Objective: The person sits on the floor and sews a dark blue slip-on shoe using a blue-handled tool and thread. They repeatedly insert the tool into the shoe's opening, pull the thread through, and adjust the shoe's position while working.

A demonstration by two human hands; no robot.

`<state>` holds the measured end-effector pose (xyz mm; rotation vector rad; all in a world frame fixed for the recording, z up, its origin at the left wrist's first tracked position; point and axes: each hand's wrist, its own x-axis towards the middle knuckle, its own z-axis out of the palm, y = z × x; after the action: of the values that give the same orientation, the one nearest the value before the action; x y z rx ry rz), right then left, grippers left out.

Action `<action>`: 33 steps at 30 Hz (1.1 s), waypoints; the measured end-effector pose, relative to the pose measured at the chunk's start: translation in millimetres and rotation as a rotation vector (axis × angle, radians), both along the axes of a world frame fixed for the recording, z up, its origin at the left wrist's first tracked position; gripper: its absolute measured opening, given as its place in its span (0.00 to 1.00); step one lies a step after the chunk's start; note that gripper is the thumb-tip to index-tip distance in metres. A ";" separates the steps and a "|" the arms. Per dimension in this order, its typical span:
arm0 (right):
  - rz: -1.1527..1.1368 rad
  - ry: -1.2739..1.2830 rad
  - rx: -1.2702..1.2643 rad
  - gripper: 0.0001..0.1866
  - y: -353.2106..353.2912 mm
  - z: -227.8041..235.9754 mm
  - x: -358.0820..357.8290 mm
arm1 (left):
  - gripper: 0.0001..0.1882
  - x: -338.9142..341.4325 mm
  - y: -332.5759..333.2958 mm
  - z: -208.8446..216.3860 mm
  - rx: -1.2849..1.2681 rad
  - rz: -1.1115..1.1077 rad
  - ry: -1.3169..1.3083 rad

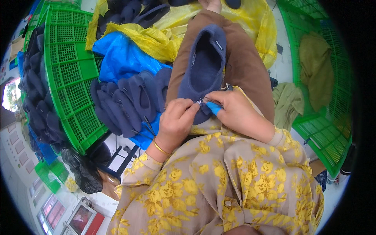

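Observation:
A dark navy slip-on shoe (203, 85) lies across my lap, its opening facing up and its near end under my hands. The fingers of my left hand (175, 120) are closed in a pinch on the shoe's near end. My right hand (237, 111), with a blue wrap on one finger, is closed around a small metal tool (228, 87). One end of it sticks out above the hand. A bit of shiny metal (200, 102) shows between the fingertips of both hands, against the shoe. The tool's exact kind is mostly hidden by the fingers.
Several matching navy shoes (124, 102) stand in a row on blue sheeting (121, 58) at my left. Beside them rises a green plastic crate (70, 51). Ahead, a yellow sack (254, 23) has more shoes on it. Another green crate (327, 145) with cloth stands right.

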<state>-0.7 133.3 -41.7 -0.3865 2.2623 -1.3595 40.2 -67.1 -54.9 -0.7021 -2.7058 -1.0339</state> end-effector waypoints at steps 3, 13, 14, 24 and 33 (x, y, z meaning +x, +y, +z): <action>-0.007 0.013 -0.035 0.13 2.5 0.3 3.4 | 0.17 -0.4 -0.4 -1.3 0.012 -0.005 -0.003; 0.083 0.026 0.130 0.09 -5.5 1.9 -12.0 | 0.15 0.6 0.6 -2.3 -0.020 -0.006 0.001; 0.106 0.034 0.168 0.09 -6.9 1.5 -13.7 | 0.15 0.6 0.5 -3.3 -0.023 -0.001 -0.005; 0.094 0.033 -0.005 0.15 4.2 -10.8 -7.8 | 0.15 5.8 -1.0 -2.7 0.001 0.047 -0.030; 0.077 0.101 -0.028 0.14 -1.7 -23.8 -3.8 | 0.14 12.8 -0.1 -9.6 0.021 0.113 -0.012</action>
<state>-4.4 131.7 -65.5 -0.5578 2.2865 -1.3621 53.0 -67.2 -64.5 -0.5340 -2.7051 -1.0407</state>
